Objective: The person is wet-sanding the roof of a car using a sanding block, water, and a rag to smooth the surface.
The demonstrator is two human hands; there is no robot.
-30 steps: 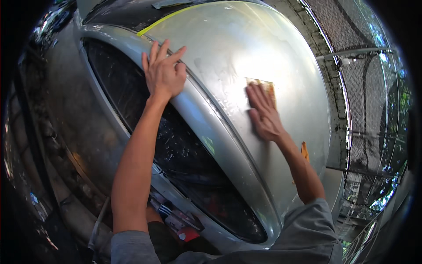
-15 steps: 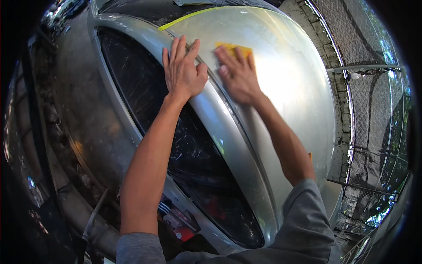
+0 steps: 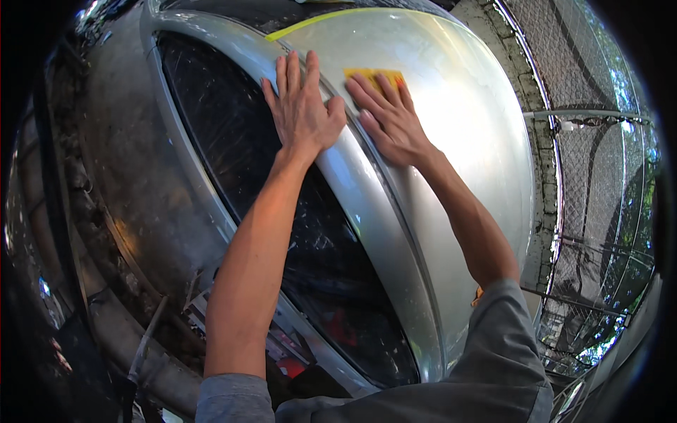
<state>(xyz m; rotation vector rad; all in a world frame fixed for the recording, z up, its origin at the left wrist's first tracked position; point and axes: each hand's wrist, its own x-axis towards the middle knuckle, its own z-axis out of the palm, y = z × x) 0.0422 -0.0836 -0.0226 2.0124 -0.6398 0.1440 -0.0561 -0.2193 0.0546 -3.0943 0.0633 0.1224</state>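
Beneath me is the silver roof panel (image 3: 472, 183) of a car, with a bright patch of reflected light on it. My right hand (image 3: 395, 130) lies on the roof, its fingers pressing a yellow sandpaper sheet (image 3: 370, 71) against the surface. Part of the sheet is hidden under those fingers. To the left, my left hand (image 3: 305, 116) rests flat with fingers spread on the silver side rail (image 3: 363, 197), above the dark side window (image 3: 338, 261). It holds nothing.
Yellow-green masking tape (image 3: 317, 23) runs along the roof's far edge by the dark glass. A block wall (image 3: 544, 183) and a chain-link fence (image 3: 582, 190) stand close on the right. At left lies a concrete floor (image 3: 134, 141); a red item (image 3: 290, 366) shows below the window.
The view has shifted slightly. My right hand, blurred before, is now sharp and still over the yellow sandpaper sheet. My left hand stays spread on the side rail.
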